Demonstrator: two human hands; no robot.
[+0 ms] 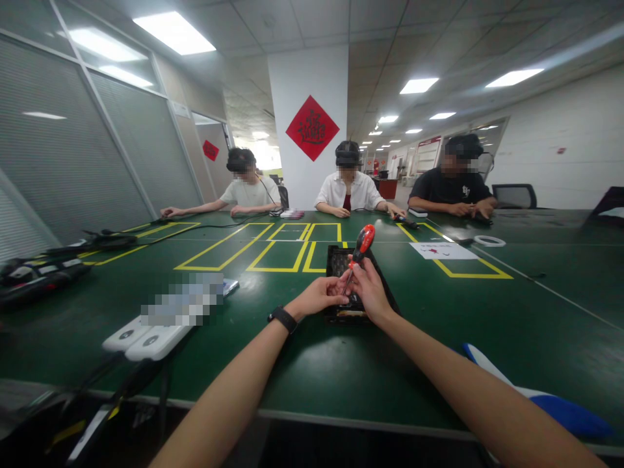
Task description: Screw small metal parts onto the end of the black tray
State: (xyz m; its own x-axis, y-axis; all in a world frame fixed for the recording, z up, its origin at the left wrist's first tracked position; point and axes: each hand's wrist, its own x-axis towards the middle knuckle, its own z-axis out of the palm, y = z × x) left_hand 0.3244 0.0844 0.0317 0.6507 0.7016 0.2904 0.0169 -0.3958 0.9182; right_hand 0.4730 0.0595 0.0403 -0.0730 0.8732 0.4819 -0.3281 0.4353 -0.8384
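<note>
Left hand (318, 295) and right hand (372, 290) pinch one screwdriver (364, 241) above one black basket (335, 262).

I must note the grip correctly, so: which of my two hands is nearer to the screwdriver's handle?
Your right hand: it is at the screwdriver handle, while your left hand, with the black wristband, is lower, near the shaft.

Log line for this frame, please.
right hand: holds red-black screwdriver, handle up | left hand: fingertips at its shaft | black tray: beneath hands, on green table
</note>
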